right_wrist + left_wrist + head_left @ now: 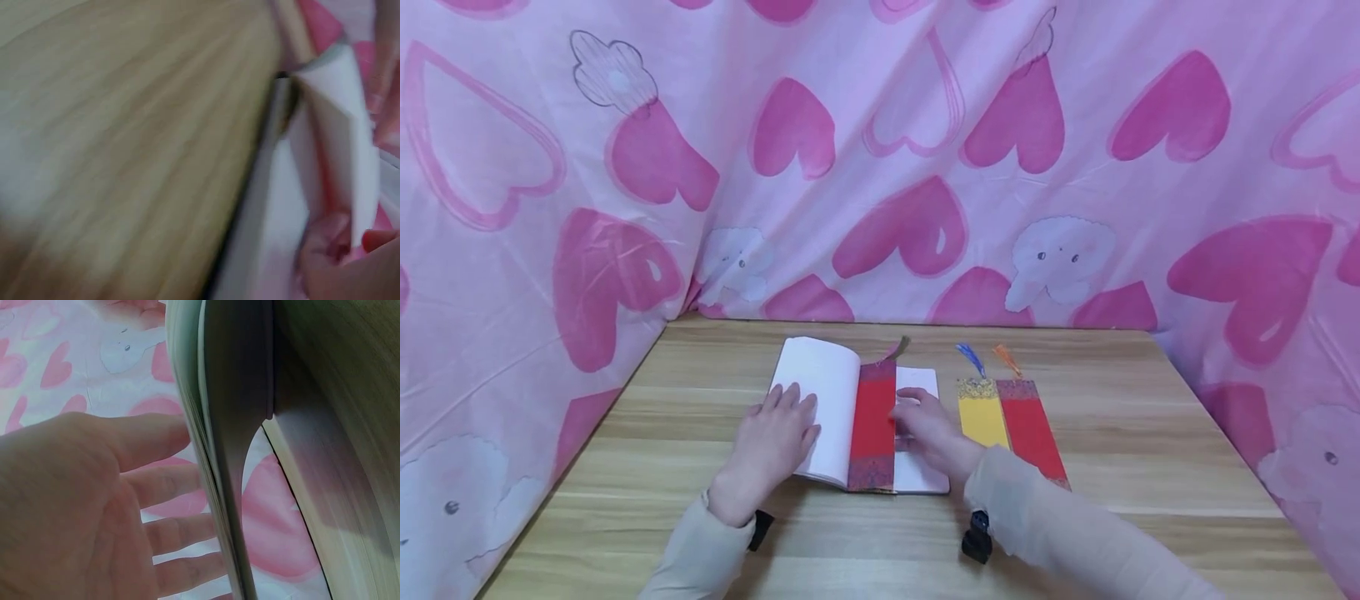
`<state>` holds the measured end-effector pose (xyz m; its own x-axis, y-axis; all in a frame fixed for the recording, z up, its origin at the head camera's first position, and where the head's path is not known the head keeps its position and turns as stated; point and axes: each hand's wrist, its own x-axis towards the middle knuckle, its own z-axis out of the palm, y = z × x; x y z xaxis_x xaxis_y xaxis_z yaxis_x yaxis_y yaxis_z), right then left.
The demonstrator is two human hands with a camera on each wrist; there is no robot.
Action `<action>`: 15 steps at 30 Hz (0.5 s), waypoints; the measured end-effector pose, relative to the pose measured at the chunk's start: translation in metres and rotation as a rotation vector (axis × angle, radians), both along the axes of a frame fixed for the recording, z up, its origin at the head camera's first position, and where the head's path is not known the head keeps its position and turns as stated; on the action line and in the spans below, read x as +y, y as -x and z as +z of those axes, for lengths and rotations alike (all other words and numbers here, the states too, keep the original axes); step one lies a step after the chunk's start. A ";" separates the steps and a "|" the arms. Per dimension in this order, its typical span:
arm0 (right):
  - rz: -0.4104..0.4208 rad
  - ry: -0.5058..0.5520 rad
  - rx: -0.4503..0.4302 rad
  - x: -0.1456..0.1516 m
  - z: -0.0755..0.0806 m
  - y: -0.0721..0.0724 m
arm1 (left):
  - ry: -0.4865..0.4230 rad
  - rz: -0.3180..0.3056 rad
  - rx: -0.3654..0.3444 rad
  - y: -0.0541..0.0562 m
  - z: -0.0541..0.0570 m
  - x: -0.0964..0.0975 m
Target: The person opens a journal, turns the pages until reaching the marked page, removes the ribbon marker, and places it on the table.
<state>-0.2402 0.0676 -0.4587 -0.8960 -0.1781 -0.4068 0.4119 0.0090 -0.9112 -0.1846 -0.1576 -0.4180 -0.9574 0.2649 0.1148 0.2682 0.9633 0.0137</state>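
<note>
An open notebook [823,379] with blank white pages lies in the middle of the table in the head view. My left hand [777,429] rests flat on its left page, fingers spread; the left wrist view shows these fingers [178,534] straight against the pages. Along the fold stands a red bookmark [874,417] with patterned ends and a dark tassel [901,346] at its top. With curled fingers my right hand [928,425] pinches the bookmark's right edge, over the right page. In the right wrist view its fingers [325,247] reach between the pages, partly hidden.
Right of the notebook lie a yellow bookmark [983,421] with a blue tassel and another red bookmark [1032,429] with an orange tassel. My right forearm partly covers them. A pink heart-patterned cloth [865,108] hangs behind and beside the wooden table [1157,417].
</note>
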 end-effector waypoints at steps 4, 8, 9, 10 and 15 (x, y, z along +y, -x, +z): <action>0.028 0.017 0.030 -0.001 -0.003 -0.001 | -0.010 0.004 -0.024 0.001 0.000 -0.001; 0.023 -0.021 0.068 0.002 0.001 0.000 | -0.015 -0.001 -0.006 -0.001 -0.001 -0.002; 0.020 -0.035 0.074 0.004 0.004 0.000 | -0.015 -0.002 -0.003 0.000 -0.001 -0.002; 0.019 -0.047 0.079 0.006 0.007 0.001 | -0.015 -0.005 -0.001 0.000 -0.001 -0.001; 0.085 -0.094 0.092 0.022 0.027 -0.004 | -0.001 -0.006 -0.013 0.001 -0.001 0.001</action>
<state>-0.2364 0.0892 -0.4313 -0.9138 -0.2194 -0.3418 0.3205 0.1275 -0.9386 -0.1860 -0.1567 -0.4191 -0.9570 0.2711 0.1028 0.2742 0.9615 0.0177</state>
